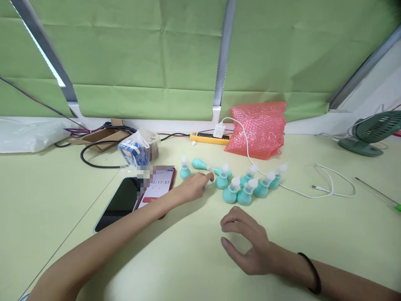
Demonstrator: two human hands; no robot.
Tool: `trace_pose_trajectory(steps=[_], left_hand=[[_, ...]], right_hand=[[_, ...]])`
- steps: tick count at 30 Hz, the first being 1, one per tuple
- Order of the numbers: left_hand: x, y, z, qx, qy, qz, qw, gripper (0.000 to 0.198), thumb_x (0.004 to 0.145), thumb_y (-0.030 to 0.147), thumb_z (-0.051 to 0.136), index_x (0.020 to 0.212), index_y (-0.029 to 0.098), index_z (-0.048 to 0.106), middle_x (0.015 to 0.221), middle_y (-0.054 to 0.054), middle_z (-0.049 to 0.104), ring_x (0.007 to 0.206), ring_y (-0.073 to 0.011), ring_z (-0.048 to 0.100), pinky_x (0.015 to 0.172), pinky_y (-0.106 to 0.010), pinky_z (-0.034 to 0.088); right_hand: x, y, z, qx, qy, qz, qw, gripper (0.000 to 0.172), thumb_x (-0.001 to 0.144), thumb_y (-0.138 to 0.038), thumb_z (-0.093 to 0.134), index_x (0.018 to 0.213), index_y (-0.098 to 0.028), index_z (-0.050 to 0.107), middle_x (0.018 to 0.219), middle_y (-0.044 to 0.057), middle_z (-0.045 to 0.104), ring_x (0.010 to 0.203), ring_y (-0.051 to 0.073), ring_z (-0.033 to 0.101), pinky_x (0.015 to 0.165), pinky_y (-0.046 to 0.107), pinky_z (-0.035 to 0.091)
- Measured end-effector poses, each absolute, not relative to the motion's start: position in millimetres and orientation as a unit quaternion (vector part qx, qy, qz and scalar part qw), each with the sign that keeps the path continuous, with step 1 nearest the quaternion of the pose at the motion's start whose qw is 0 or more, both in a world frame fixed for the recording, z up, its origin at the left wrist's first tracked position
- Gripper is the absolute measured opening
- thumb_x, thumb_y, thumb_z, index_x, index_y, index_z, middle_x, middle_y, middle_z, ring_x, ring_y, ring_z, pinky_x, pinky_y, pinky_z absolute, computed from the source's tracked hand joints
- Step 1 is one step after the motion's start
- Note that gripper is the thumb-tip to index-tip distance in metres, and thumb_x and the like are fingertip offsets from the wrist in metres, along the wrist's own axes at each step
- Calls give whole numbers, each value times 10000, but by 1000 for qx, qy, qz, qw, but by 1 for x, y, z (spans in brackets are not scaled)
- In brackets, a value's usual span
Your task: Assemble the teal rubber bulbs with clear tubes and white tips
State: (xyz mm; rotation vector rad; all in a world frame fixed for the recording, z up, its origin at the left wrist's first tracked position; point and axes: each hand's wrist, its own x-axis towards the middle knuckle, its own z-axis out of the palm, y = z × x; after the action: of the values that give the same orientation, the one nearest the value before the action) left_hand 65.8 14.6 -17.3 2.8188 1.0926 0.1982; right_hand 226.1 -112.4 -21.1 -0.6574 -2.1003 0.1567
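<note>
My left hand (pixel 194 186) reaches over the table among teal bulbs with whitish tips, its fingers closed around something I cannot make out. Just behind it, a teal bulb (pixel 185 170) stands upright, and another teal bulb (pixel 198 163) lies on its side. Several upright bulbs, among them a front one (pixel 231 192), form a group to the right of my left hand. In front of that group, my right hand (pixel 247 244) hovers with curved fingers and thumb apart, holding nothing. A black band circles the right wrist.
Two phones, one dark (pixel 120 200) and one showing a timer (pixel 156 186), lie beside my left forearm. Behind are a plastic-wrapped package (pixel 139 148), a yellow power strip (pixel 203 138) and a pink bubble-wrap bag (pixel 258 131). A white cable (pixel 313 196), screwdriver (pixel 376 191) and fan (pixel 372 131) are right.
</note>
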Motion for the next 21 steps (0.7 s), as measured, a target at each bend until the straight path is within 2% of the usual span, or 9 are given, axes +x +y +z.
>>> trace_pose_trajectory(steps=[3, 6, 8, 11, 13, 14, 18, 21], left_hand=[[60, 11, -13, 929, 353, 77, 77, 370, 691, 6, 411, 1018, 172, 458, 788, -28, 603, 734, -154, 575, 568, -203, 415], [52, 6, -6, 926, 358, 87, 87, 330, 723, 33, 415, 1018, 158, 490, 833, -47, 608, 765, -148, 578, 601, -201, 427], [45, 3, 0, 924, 363, 87, 87, 309, 748, 59, 411, 1026, 153, 508, 866, -59, 610, 786, -152, 577, 635, -213, 433], [35, 0, 6, 924, 367, 69, 79, 255, 751, 123, 456, 986, 154, 550, 874, -68, 609, 792, -180, 575, 638, -241, 436], [30, -2, 7, 925, 371, 54, 69, 243, 738, 158, 490, 970, 150, 562, 887, -81, 600, 808, -208, 569, 637, -266, 435], [28, -3, 7, 925, 371, 49, 64, 250, 734, 161, 495, 976, 149, 559, 902, -87, 593, 824, -219, 565, 648, -278, 433], [25, -3, 0, 930, 361, 33, 59, 291, 718, 109, 489, 998, 167, 540, 958, -75, 575, 892, -215, 541, 720, -286, 418], [26, 0, -4, 933, 352, 25, 67, 337, 708, 95, 498, 1029, 194, 521, 987, -56, 565, 913, -192, 532, 727, -256, 413]], right_hand=[[232, -107, 16, -230, -859, -39, 455, 233, 671, -34, 520, 854, -172, 480, 734, 48, 549, 659, 158, 518, 582, 318, 453], [243, -79, 65, -281, -828, -114, 471, 166, 704, -41, 512, 774, -191, 502, 674, 24, 554, 631, 141, 526, 554, 272, 441], [252, -46, 93, -335, -825, -130, 437, 105, 739, -100, 488, 730, -200, 516, 645, 5, 551, 590, 129, 518, 552, 269, 431], [262, 11, 113, -445, -868, -11, 221, 108, 762, -186, 471, 827, -179, 557, 701, 18, 575, 652, 151, 552, 570, 271, 433], [263, 41, 110, -520, -844, 134, 0, 195, 735, -225, 518, 912, -157, 564, 850, 59, 596, 765, 186, 567, 620, 286, 439], [261, 52, 104, -528, -829, 175, -56, 254, 695, -235, 567, 932, -142, 571, 853, 73, 607, 726, 189, 580, 589, 285, 448], [248, 71, 74, -539, -781, 263, -175, 315, 594, -243, 650, 870, -97, 611, 668, 59, 632, 514, 169, 581, 464, 285, 451], [243, 72, 60, -541, -759, 289, -219, 299, 556, -251, 676, 801, -86, 627, 641, 48, 631, 508, 161, 580, 469, 283, 453]])
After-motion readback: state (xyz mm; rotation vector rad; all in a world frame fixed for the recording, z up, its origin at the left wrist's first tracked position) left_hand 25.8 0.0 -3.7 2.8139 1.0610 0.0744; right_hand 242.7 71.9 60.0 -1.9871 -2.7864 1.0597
